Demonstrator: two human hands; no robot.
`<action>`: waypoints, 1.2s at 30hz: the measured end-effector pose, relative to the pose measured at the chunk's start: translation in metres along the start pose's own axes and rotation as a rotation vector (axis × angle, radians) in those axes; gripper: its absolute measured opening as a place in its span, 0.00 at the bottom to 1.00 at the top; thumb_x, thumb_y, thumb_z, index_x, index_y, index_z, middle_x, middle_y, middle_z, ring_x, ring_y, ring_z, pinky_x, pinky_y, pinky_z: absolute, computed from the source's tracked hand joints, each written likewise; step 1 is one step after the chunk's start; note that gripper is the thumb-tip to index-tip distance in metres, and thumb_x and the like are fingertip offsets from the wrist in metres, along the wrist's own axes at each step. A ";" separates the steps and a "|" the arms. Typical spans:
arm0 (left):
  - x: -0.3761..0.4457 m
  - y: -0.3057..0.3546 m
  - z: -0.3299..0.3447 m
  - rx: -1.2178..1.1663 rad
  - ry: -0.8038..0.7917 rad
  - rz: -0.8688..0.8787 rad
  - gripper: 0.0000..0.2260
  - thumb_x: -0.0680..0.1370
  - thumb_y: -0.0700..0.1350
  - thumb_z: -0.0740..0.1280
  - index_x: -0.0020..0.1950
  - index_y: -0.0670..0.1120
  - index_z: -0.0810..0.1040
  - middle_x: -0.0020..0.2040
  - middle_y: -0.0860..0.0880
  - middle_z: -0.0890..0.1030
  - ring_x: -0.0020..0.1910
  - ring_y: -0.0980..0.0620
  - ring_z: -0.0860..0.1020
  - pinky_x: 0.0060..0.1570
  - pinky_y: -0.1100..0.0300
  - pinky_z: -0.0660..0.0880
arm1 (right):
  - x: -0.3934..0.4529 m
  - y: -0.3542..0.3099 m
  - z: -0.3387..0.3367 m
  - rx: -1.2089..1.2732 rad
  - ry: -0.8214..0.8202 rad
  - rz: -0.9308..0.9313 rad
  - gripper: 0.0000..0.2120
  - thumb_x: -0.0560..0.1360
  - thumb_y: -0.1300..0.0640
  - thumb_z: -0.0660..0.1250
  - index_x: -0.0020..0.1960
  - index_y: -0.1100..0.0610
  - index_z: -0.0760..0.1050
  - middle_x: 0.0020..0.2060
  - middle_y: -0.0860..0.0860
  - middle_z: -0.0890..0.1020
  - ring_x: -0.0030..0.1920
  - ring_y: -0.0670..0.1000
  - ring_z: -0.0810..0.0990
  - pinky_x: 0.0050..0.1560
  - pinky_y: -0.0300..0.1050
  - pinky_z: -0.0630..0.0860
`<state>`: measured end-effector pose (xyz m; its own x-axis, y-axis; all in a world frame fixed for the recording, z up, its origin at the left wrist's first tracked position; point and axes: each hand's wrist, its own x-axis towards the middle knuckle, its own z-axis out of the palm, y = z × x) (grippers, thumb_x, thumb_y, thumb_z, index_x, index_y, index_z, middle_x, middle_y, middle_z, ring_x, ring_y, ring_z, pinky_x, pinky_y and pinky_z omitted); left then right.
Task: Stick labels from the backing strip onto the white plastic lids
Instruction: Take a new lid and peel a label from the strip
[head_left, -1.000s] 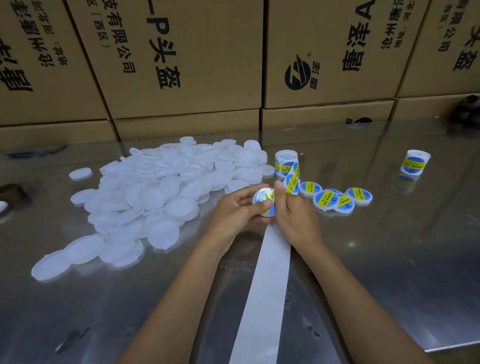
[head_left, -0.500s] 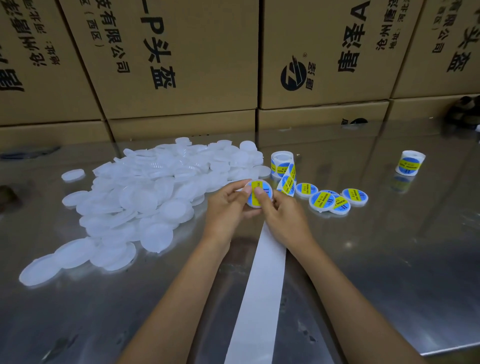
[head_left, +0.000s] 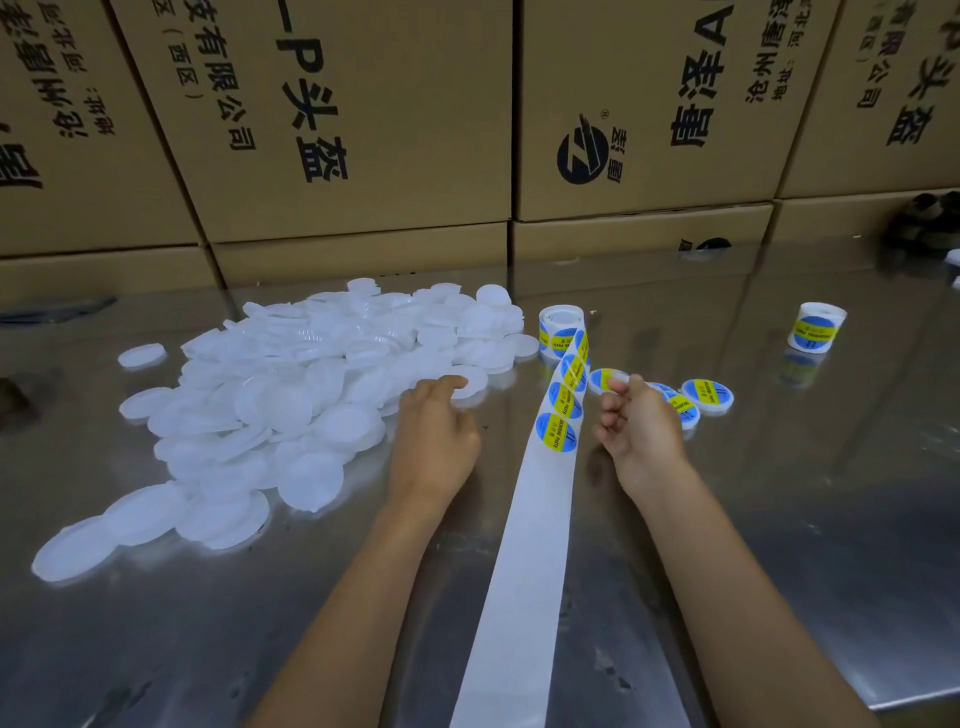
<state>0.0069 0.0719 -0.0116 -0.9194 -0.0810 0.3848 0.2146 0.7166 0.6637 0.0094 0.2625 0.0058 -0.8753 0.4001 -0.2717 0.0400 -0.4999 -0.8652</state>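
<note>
Two hands work apart — left hand (head_left: 434, 441) rests spread on a blank lid (head_left: 470, 382) at the pile's edge, right hand (head_left: 641, 431) pinches a labelled lid (head_left: 605, 379) — next, peel a label (head_left: 556, 432).

Left hand (head_left: 434, 436) palm down, fingers extended, right hand (head_left: 641, 428) loosely curled, forearms outstretched

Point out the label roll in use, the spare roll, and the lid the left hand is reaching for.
label roll (head_left: 560, 325), head view, its side
spare roll (head_left: 815, 328), head view, front label
lid (head_left: 475, 382), head view, top face
</note>
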 end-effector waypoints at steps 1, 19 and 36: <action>0.000 -0.004 -0.001 0.091 0.026 0.031 0.20 0.78 0.36 0.63 0.69 0.46 0.75 0.68 0.47 0.73 0.69 0.48 0.67 0.66 0.58 0.65 | -0.001 0.000 0.000 0.018 -0.008 0.009 0.11 0.84 0.55 0.54 0.46 0.56 0.71 0.31 0.50 0.68 0.28 0.46 0.64 0.30 0.39 0.62; 0.014 -0.021 0.005 0.138 -0.118 0.141 0.05 0.81 0.47 0.64 0.54 0.47 0.73 0.60 0.48 0.77 0.64 0.45 0.71 0.59 0.54 0.69 | -0.001 0.025 0.009 -0.927 -0.058 -0.580 0.03 0.75 0.57 0.66 0.47 0.52 0.77 0.46 0.47 0.79 0.54 0.53 0.76 0.56 0.51 0.73; 0.019 -0.011 -0.014 -0.175 0.027 -0.177 0.15 0.76 0.38 0.71 0.63 0.41 0.80 0.56 0.44 0.83 0.53 0.45 0.79 0.52 0.59 0.72 | -0.010 0.047 0.010 -1.413 -0.179 -0.744 0.23 0.72 0.35 0.68 0.61 0.47 0.76 0.60 0.44 0.76 0.65 0.49 0.68 0.63 0.48 0.59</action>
<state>-0.0082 0.0530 -0.0030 -0.9390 -0.2148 0.2686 0.1072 0.5592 0.8220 0.0152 0.2269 -0.0275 -0.9410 0.0773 0.3295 -0.0970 0.8711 -0.4814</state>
